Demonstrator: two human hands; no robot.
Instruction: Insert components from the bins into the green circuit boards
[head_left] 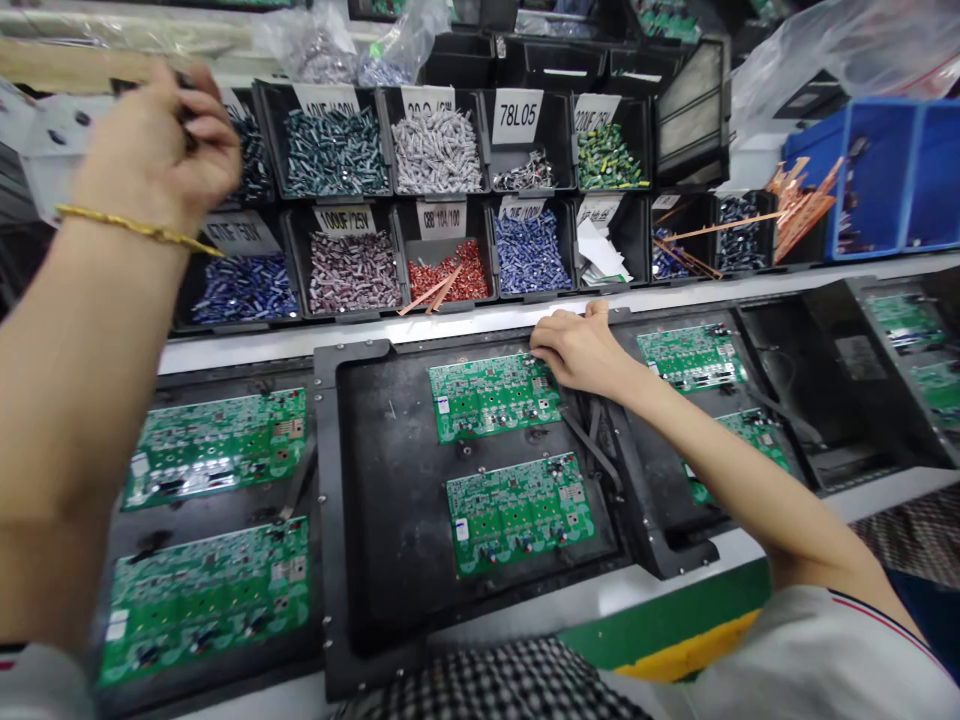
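My left hand [180, 140] is raised at the upper left, in front of the bins, with its fingers curled in. Something small and dark shows between its fingers; its kind cannot be made out. My right hand [576, 350] is at the upper right corner of a green circuit board [491, 398], fingers bent down and closed together. What its fingertips hold, if anything, is hidden. Below that board lies a second circuit board [517, 515]. Both boards rest in the black tray [382, 500] in front of me.
Black bins of capacitors [337, 150], grey-white parts [437, 150] and red parts [450, 272] line the back. More circuit boards [214, 445] lie in the left tray, others [694, 358] to the right. Blue bins [874, 180] stand at the far right.
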